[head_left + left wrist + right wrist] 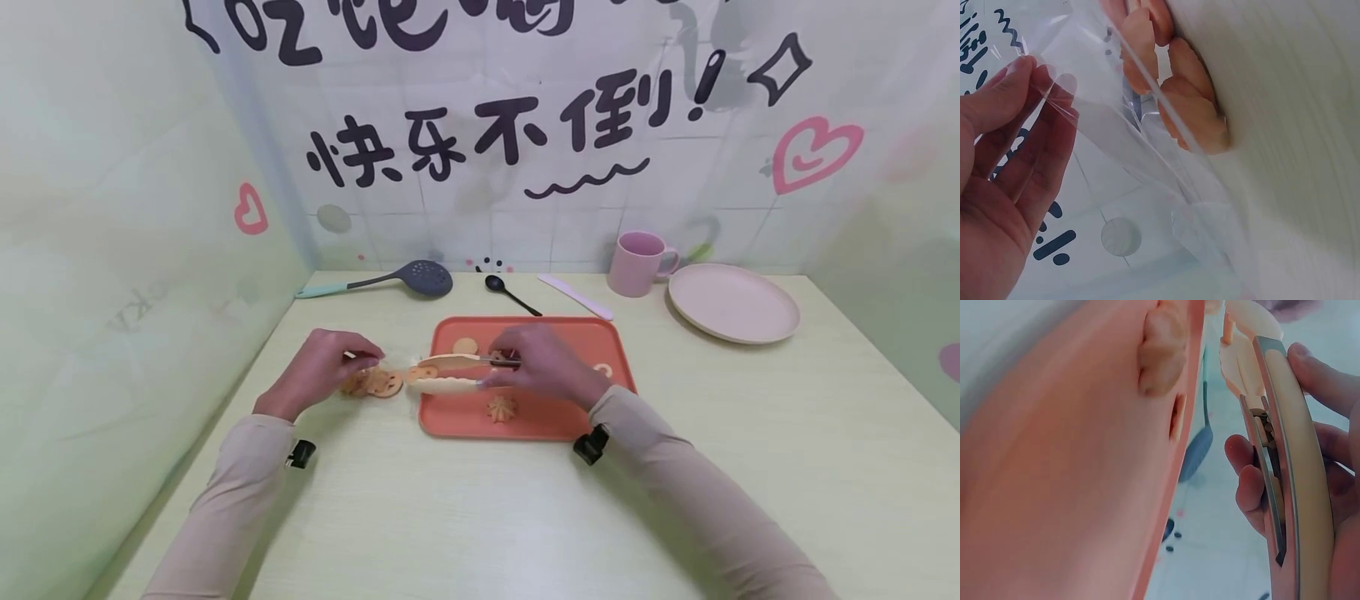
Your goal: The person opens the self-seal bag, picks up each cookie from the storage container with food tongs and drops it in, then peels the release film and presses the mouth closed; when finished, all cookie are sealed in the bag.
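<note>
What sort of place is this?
Probably a dining or snack corner: a coral-red rectangular tray, a round pale-pink plate and a pink handled mug sit on a pale table.

Back wall [450, 237], top centre of frame: dark lettering [511, 133] "快乐不倒!"; upper line [420, 39] cut by top edge, partly legible, "吃饱喝". Left wall [112, 183], middle left: faint letters [138, 306], unreadable.

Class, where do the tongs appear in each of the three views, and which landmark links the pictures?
Head: tongs below the centre, in the right hand, over the tray.
Left wrist: not visible.
Right wrist: tongs along the right side, tips toward the top.
Shared landmark: the wall with dark print, in all three.
</note>
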Motion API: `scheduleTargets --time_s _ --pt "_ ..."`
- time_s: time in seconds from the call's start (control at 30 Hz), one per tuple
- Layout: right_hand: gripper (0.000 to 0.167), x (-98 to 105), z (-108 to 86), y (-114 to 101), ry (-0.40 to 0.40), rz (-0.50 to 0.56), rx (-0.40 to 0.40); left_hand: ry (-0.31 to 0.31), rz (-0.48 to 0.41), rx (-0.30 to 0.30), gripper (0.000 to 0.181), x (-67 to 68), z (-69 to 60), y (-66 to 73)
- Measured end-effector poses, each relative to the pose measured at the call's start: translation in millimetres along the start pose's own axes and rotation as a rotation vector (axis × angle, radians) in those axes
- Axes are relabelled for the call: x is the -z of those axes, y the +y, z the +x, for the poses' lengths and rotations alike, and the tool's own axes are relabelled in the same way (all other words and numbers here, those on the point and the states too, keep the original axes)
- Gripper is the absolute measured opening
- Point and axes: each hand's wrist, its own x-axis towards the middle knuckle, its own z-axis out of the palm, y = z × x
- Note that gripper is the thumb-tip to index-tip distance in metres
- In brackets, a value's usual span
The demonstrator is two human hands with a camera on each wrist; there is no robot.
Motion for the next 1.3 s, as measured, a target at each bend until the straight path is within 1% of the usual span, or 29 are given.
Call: scheduleTargets --time_s 0.17,0.3,0.5,0.67,0.7,0.87,0.93,1.0,1.13,1.23,1.3 --pt "0.031 -10.4 14.4 -11.1 -0.019 0.013 -0.005 0.001 -0.012 -0.004 0.016 -0.7 0.3 0.5" --pt "0.033 -16.9 24.4 -19.0 -0.02 0.024 0.004 0.017 -0.012 -0.015 0.016 -0.6 0.5 1.3" --pt "0.035 -27.5 36.9 -25.2 -0.044 0.078 -0.012 0.035 0.0 -0.039 0.015 0.7 2.0 3.1" --pt "0.027 -34.5 47.2 -29.0 -0.049 0.124 -0.004 0.052 -0.002 -0.041 0.016 1.8 3.1 5.4" --pt "0.026 -36.1 49.6 -29.9 -0.047 0.122 0.002 0.058 -0.004 -0.047 0.016 1.9 3.1 5.6" --pt "0.032 -45.1 62.6 -34.7 -0.036 0.084 0.044 0.079 -0.008 -0.078 0.016 1.2 3.8 6.4" --pt "0.033 -49.0 67.4 -36.9 -0.033 0.066 0.058 0.08 -0.013 -0.083 0.016 1.0 4.7 7.1" --pt "0.031 -52.4 71.8 -39.4 -0.031 0.049 0.062 0.081 -0.014 -0.089 0.016 1.7 5.7 7.8" --pt "0.036 -58.5 78.4 -44.9 -0.035 0.009 0.057 0.079 -0.006 -0.089 0.015 2.4 5.4 7.8" --pt "0.036 -61.5 81.0 -47.7 -0.043 -0.017 0.051 0.075 0.001 -0.089 0.015 2.4 4.8 6.8" --pt "0.039 -62.4 81.2 -48.4 -0.045 -0.024 0.048 0.073 0.003 -0.091 0.015 2.3 4.8 6.2"
